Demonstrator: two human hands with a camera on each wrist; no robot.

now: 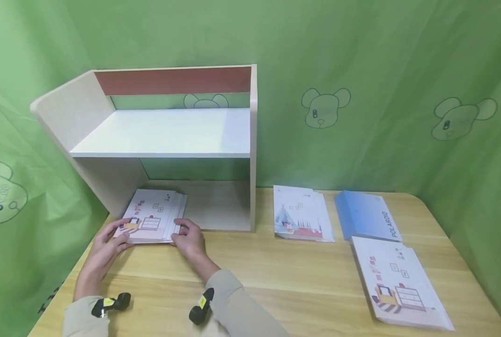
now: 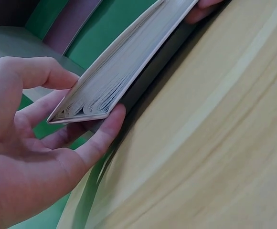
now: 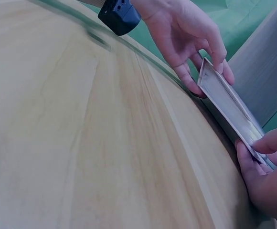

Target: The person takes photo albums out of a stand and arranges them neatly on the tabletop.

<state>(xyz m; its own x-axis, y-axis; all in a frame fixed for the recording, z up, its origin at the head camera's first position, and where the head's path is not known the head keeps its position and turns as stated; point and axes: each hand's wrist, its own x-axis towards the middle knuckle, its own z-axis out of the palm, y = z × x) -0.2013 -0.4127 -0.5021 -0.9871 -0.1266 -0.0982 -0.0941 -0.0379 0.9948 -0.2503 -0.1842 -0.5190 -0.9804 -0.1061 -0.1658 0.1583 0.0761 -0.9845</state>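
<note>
A book (image 1: 147,213) with a pale cover, printed with a drawn dresser and a yellow chair, is held by both hands at the left front of the shelf unit's lower compartment. My left hand (image 1: 103,245) grips its left end, thumb and fingers on opposite covers. At the other end, my right hand (image 1: 190,239) pinches the right edge. Seen from the left wrist, the book (image 2: 122,67) is tilted, its page edges facing the camera and some pages curled near the spine. Both hands also grip the book (image 3: 229,107) in the right wrist view.
The wooden shelf unit (image 1: 253,140) has a bare white upper board (image 1: 166,133). To its right on the table (image 1: 284,281) lie a book with a tent drawing (image 1: 303,213), a blue POLAROID book (image 1: 368,215) and another dresser-print book (image 1: 402,281). A green curtain (image 1: 381,47) hangs behind.
</note>
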